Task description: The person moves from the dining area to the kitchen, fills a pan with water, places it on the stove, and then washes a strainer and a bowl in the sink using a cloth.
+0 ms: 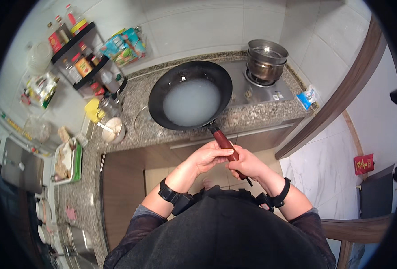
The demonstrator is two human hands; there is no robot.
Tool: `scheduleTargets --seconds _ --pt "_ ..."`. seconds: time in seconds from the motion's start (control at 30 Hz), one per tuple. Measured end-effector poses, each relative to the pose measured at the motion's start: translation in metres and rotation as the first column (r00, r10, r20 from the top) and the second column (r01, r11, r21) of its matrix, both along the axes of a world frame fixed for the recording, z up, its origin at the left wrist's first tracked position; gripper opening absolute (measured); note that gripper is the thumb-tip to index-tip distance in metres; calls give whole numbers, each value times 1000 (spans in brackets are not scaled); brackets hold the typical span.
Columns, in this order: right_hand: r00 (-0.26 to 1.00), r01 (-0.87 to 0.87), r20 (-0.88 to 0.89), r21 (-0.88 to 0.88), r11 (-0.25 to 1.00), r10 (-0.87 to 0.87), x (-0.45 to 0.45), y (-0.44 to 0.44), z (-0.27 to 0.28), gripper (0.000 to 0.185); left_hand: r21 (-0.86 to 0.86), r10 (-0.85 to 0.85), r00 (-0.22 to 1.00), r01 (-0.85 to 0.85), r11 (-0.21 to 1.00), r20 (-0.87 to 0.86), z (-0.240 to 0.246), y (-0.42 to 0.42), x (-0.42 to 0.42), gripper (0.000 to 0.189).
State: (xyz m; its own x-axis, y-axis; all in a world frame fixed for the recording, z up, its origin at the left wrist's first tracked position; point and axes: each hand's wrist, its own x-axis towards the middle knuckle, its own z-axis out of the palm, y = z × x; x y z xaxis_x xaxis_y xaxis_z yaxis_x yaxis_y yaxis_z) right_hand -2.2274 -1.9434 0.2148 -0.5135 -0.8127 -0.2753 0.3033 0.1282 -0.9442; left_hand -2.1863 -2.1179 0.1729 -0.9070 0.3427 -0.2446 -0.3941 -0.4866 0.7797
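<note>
A black wok (156,101) with cloudy whitish liquid (192,102) in its bowl is in front of me, over the counter and the left part of the gas stove (259,95). Its long reddish-brown handle (222,139) points back towards my body. My left hand (212,155) grips the handle around its middle, thumb laid across the top. Just behind it, nearer the handle's end, my right hand (246,162) is closed around the same handle. The wok hides the left side of the stove, and whether its base rests on anything cannot be seen.
Stacked metal pots (267,62) stand on the right burner. A white cup (113,131) with a utensil sits at the counter's left corner, near a glass jug (109,106). Bottles fill a black wall rack (84,79). A green-rimmed tray (76,161) and a steel sink (81,240) lie left.
</note>
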Motion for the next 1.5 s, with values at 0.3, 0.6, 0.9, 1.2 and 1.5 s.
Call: scheduleTargets --seconds 0.3,0.6,0.9,1.2,1.5 --pt "977 178 107 43 983 -182 -85 -86 -31 34 -73 -163 984 168 983 67 -22 -92 -121 24" --pt "950 254 170 70 965 -263 -135 -132 -47 15 -79 -189 976 198 977 106 -48 -141 -180 24" --pt "950 275 141 50 960 -279 -149 -156 -58 16 -45 -162 984 166 985 71 -55 -159 -192 27" --pt "913 110 403 -79 991 -69 -176 -148 -76 30 -86 154 988 -151 985 29 -52 -153 -145 36" --pt "414 510 -909 188 839 -48 -316 -101 -140 17 -459 740 505 -581 672 445 -138 -143 91 29"
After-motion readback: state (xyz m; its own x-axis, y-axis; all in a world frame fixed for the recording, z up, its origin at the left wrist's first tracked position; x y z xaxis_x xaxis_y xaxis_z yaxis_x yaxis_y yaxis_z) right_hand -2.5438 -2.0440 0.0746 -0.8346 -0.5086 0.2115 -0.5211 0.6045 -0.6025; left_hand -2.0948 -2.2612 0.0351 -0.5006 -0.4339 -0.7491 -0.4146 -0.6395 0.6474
